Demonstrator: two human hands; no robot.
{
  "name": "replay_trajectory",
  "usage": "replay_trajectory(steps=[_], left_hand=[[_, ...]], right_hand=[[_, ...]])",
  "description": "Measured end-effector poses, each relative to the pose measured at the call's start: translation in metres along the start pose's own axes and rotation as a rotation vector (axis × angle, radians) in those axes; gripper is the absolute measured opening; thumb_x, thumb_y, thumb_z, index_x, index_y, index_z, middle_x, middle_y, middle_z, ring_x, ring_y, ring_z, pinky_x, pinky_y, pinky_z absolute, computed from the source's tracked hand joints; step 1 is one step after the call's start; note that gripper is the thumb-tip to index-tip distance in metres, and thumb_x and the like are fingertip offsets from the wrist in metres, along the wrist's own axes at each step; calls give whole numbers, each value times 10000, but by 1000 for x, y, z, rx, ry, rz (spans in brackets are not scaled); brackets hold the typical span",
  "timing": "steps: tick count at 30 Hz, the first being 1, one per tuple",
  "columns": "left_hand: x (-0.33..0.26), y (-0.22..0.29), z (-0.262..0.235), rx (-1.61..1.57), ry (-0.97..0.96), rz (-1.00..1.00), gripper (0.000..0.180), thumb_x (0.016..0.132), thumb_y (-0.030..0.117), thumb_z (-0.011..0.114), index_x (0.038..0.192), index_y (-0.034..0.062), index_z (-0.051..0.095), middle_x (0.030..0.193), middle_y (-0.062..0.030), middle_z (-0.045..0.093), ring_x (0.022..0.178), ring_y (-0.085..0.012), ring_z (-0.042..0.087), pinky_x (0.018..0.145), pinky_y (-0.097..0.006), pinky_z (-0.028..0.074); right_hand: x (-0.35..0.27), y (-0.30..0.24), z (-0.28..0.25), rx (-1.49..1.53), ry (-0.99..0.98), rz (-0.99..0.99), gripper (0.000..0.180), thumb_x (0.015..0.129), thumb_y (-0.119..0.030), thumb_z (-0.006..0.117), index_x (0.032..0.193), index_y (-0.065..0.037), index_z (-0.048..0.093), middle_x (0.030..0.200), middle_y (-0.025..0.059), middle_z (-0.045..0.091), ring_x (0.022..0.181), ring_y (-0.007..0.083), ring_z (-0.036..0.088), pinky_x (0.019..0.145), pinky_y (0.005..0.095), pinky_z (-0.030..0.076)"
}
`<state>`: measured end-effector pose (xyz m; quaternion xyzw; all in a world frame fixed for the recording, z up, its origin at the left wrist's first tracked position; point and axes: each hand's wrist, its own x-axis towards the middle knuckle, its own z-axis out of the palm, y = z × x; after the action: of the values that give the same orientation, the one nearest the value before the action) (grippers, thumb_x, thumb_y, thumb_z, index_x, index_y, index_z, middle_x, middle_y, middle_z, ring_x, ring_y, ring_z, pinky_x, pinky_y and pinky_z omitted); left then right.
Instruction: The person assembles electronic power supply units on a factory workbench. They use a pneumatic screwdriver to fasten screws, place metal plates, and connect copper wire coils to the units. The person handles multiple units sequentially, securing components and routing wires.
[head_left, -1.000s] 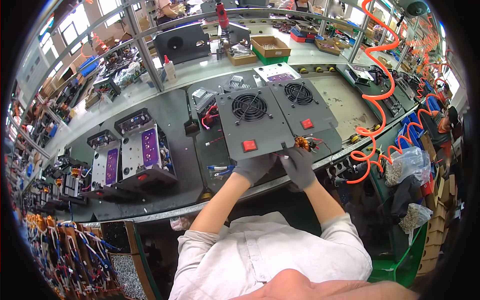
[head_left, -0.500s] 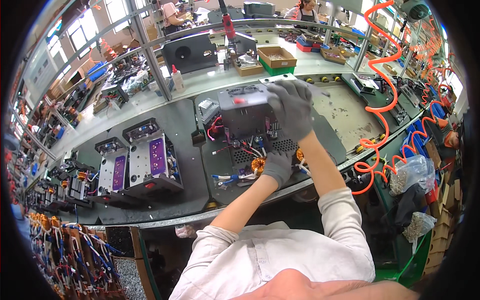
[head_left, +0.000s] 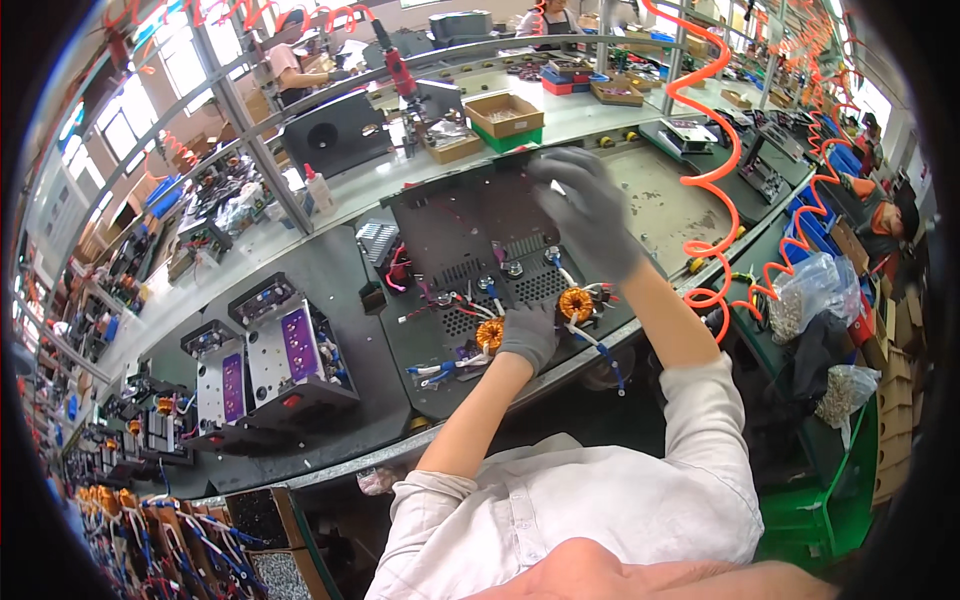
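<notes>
A dark metal casing (head_left: 440, 220) lies before me, with a vented panel toward me and a plain panel beyond. Wired to it are two copper-wound ring coils, one left (head_left: 489, 335) and one right (head_left: 575, 303). My left hand (head_left: 528, 336), in a grey glove, rests on the vented panel between the coils, its fingers lying forward. Also gloved, my right hand (head_left: 592, 212) is at the casing's far right edge; motion blurs its fingers, so its grip cannot be made out. Cables with blue sleeves (head_left: 435, 372) spread near the front edge.
Two assembled units with purple boards (head_left: 300, 343) stand to the left. Beyond the casing are a glue bottle (head_left: 319, 190), a cardboard box (head_left: 503, 114) and a hanging red screwdriver (head_left: 398, 72). A coiled orange hose (head_left: 735, 170) hangs at the right. Other people work farther off.
The far panel's inner face now shows more fully, where its upper edge faced me before. My right hand has shifted slightly with it; the left stays between the coils. The whole view has turned.
</notes>
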<state>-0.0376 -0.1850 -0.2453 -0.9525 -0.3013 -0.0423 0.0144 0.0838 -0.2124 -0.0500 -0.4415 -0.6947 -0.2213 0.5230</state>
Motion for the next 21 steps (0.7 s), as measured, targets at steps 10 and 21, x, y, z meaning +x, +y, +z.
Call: replay_trajectory(steps=[10,21], left_hand=[[35,6,-38,-886,-18,-193,431,888,363,566,1187,53,543,1129,-215,646,1047,-390,624,913,-453,461],[46,15,-31,-879,-151,-205,638,831,548,647,1159,6,566,1057,-227,666,1046,-361,633,884,-442,468]], right_hand=[[-316,52,-220,-109,1150,1107,101,759,-54,560,731,-99,474,716,-18,477,608,101,445,570,262,374],[-495,162,-177,157,368,1424,541,701,-15,719,1226,2,590,1107,75,656,941,174,648,791,336,551]])
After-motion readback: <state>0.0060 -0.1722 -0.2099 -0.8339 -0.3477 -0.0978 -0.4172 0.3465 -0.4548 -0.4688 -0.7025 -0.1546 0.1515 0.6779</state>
